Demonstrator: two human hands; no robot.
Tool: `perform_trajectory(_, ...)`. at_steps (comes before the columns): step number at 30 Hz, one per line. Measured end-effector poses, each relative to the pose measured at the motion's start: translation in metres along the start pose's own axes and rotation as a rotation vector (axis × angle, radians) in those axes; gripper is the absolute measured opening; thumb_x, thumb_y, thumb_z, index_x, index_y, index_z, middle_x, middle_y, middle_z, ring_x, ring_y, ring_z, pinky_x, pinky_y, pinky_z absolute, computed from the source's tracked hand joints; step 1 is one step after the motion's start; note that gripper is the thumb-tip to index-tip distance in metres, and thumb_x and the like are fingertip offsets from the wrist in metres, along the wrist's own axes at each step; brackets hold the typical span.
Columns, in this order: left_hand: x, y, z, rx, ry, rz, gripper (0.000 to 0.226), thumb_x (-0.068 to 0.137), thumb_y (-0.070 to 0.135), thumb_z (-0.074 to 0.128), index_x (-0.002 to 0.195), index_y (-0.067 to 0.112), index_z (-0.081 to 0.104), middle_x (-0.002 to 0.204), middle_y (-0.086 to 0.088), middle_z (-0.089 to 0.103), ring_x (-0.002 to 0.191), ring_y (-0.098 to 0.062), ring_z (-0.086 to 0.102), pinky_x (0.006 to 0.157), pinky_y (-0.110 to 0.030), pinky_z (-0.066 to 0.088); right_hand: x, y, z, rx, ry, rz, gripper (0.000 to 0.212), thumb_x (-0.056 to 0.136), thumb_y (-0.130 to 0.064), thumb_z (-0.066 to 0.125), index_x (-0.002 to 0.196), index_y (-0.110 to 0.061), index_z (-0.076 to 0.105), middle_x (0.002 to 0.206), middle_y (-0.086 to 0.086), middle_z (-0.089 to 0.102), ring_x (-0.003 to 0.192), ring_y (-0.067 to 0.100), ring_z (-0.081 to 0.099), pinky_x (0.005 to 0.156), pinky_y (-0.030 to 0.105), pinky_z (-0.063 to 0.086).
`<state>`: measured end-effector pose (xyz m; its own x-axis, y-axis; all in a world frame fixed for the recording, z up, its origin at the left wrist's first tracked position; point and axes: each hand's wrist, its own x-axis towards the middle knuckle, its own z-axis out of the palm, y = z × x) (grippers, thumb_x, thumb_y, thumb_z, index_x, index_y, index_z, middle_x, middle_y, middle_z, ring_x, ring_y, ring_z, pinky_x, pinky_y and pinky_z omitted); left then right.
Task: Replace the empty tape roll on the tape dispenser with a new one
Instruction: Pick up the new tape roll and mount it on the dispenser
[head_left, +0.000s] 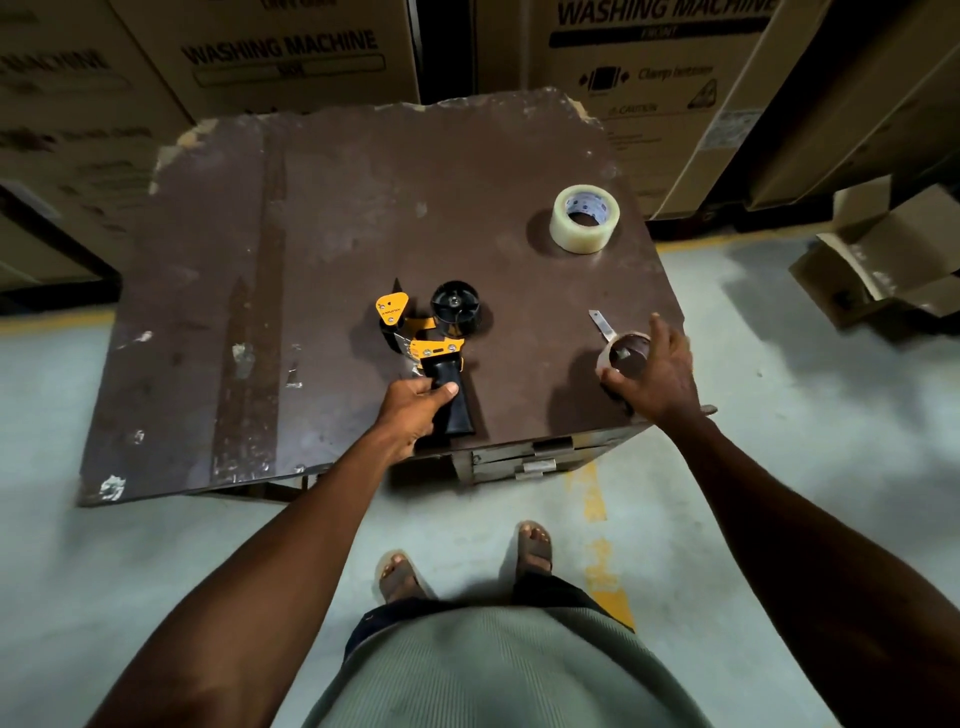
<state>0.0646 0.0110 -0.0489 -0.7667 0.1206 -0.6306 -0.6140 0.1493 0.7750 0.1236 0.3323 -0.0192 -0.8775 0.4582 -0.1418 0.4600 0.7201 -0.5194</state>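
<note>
A yellow and black tape dispenser lies flat on the brown table, its black spool hub bare. My left hand grips its black handle near the table's front edge. Over at the right front corner my right hand holds the empty cardboard roll core, which sits on the tabletop; a short strip of tape sticks out from it. A full roll of clear tape lies flat at the far right of the table, apart from both hands.
Large cardboard washing machine boxes stand behind and beside the table. A smaller opened carton lies on the grey floor to the right. Yellow floor lines run under the table. My sandalled feet stand just in front of it.
</note>
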Motion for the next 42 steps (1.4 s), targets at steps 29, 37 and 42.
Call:
perform_trajectory(29, 0.007, 0.020, -0.070, 0.016, 0.172, 0.223, 0.044, 0.094, 0.020, 0.069, 0.133, 0.003, 0.057, 0.118, -0.011, 0.069, 0.099, -0.022, 0.071, 0.093, -0.037, 0.058, -0.056, -0.184, 0.109, 0.114, -0.105, -0.248, 0.068, 0.090, -0.039, 0.068, 0.148, -0.016, 0.042, 0.146, 0.010, 0.046, 0.132, 0.028, 0.048, 0.102, 0.044, 0.048)
perform_trajectory(37, 0.020, 0.025, -0.081, 0.130, 0.188, 0.299, 0.032, 0.092, 0.022, 0.070, 0.122, 0.014, 0.067, 0.109, -0.006, 0.073, 0.101, -0.019, 0.070, 0.092, -0.039, 0.058, -0.050, -0.200, 0.115, -0.018, -0.108, -0.305, 0.050, 0.091, -0.039, 0.067, 0.136, -0.022, 0.054, 0.138, 0.005, 0.056, 0.123, 0.028, 0.050, 0.093, 0.042, 0.048)
perform_trajectory(42, 0.029, 0.030, -0.080, 0.159, 0.211, 0.381, 0.025, 0.090, 0.012, 0.071, 0.115, 0.011, 0.071, 0.098, -0.003, 0.073, 0.090, -0.014, 0.067, 0.090, -0.030, 0.056, -0.037, -0.211, 0.122, -0.110, -0.136, -0.329, 0.041, 0.092, -0.043, 0.064, 0.129, -0.025, 0.063, 0.134, 0.001, 0.060, 0.129, 0.028, 0.046, 0.097, 0.042, 0.039)
